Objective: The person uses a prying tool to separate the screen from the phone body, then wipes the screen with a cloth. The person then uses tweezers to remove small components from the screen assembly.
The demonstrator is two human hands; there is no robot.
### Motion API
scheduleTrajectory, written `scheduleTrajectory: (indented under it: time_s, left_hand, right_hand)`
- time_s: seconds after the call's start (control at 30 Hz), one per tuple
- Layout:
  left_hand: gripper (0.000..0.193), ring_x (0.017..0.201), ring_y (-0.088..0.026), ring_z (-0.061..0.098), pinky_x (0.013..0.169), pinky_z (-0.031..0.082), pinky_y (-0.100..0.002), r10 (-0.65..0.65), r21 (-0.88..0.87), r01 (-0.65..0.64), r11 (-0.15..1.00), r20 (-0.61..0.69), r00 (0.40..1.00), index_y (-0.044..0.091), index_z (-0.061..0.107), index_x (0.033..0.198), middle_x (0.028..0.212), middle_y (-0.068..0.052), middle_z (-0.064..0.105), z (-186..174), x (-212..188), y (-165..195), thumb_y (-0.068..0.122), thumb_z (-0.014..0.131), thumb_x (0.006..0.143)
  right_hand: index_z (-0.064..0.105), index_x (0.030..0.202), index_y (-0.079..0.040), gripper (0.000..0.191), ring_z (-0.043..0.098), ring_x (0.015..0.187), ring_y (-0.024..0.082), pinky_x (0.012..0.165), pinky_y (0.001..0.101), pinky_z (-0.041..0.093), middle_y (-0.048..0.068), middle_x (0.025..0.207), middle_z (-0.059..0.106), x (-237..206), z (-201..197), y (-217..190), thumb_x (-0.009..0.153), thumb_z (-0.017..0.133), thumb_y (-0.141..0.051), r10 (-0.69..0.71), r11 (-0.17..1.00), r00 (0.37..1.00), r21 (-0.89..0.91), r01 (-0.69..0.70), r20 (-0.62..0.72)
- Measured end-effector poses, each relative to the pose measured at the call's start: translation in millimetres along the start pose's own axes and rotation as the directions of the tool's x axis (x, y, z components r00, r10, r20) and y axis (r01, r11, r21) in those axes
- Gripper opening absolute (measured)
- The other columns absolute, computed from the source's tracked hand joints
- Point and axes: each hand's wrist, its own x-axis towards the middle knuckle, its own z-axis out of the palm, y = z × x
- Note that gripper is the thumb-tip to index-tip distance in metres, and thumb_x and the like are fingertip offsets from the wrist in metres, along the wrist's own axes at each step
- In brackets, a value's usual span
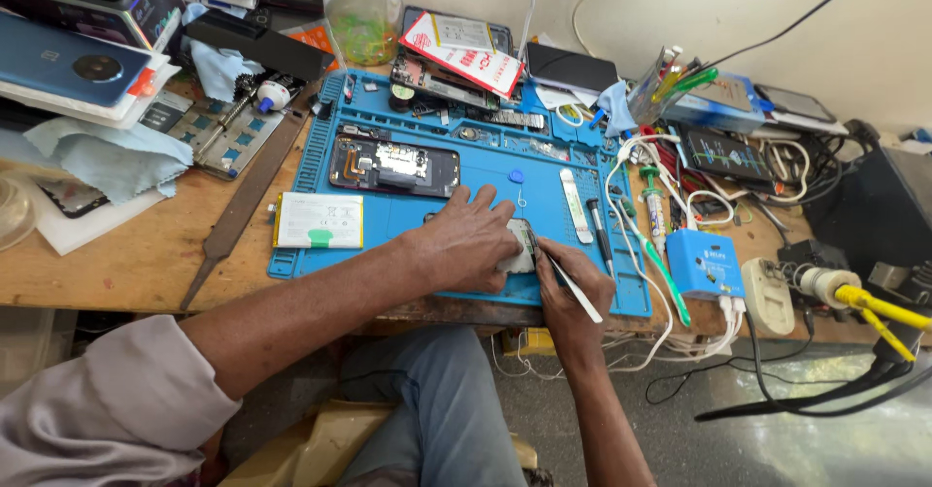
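A worn wooden bench (126,254) stood against a plain cream wall (777,21); daylight fell on the grey floor (777,448) beneath its front edge.

hands 2 (466,244) (573,298) | blue work mat 1 (427,215) | opened phone 1 (393,167) | battery 1 (318,221) | plastic jar 1 (361,6)

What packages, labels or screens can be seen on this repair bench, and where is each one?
Battery: flat white rectangle with a green tab, on the blue mat's left edge.
Red-and-white leaflet: tilted, at the mat's far edge.
Lit screen: dark, right of the mat among white cables.
Blue box: small, near the right bench edge.
Blue phone: back up, on the far-left stack.
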Motion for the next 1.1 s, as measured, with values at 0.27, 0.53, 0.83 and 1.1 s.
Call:
scheduleTrajectory:
  time_s: [0.27,0.53,0.83,1.1]
  left_hand:
    - [0.031,0.111,-0.038,0.054,0.083,0.047,-0.055,0.019,0.044,-0.017,0.999,-0.045,0.999,0.010,0.080,0.091,0.105,-0.015,0.062,2,-2,-1,0.032,0.076,0.070]
    - [0.031,0.110,-0.039,0.054,0.083,0.046,-0.056,0.017,0.018,-0.016,1.000,-0.047,0.999,0.013,0.080,0.092,0.104,-0.015,0.061,2,-3,-1,0.033,0.077,0.069]
    - [0.040,0.110,-0.037,0.051,0.087,0.043,-0.058,-0.022,-0.015,0.022,1.000,0.002,1.000,0.017,0.079,0.108,0.104,-0.015,0.059,1,-9,3,0.033,0.077,0.072]
    - [0.044,0.110,-0.035,0.050,0.087,0.044,-0.054,-0.057,-0.019,0.058,0.998,0.079,0.995,0.017,0.078,0.114,0.104,-0.013,0.060,-4,-2,7,0.034,0.078,0.073]
  right_hand:
    - [0.076,0.108,0.001,0.019,0.078,0.093,0.026,0.081,0.0336,0.058,0.016,0.103,0.078,1,1,-5,0.090,0.074,-0.005,0.015,1.000,1.000,-0.015,-0.015,-0.002]
    - [0.078,0.106,0.000,0.016,0.076,0.086,0.027,0.075,0.0346,0.057,0.017,0.099,0.078,5,-1,-8,0.090,0.076,-0.006,0.068,0.995,0.998,-0.078,-0.068,0.005]
    - [0.076,0.111,-0.003,0.019,0.078,0.090,0.017,0.081,0.0283,0.062,0.011,0.100,0.080,-28,-21,17,0.093,0.071,-0.005,0.255,0.956,0.965,0.167,-0.243,-0.059]
    - [0.076,0.107,0.000,0.017,0.076,0.090,0.019,0.079,0.0292,0.062,0.014,0.102,0.078,-30,-17,21,0.091,0.072,0.000,0.035,0.997,0.997,0.065,-0.030,-0.075]
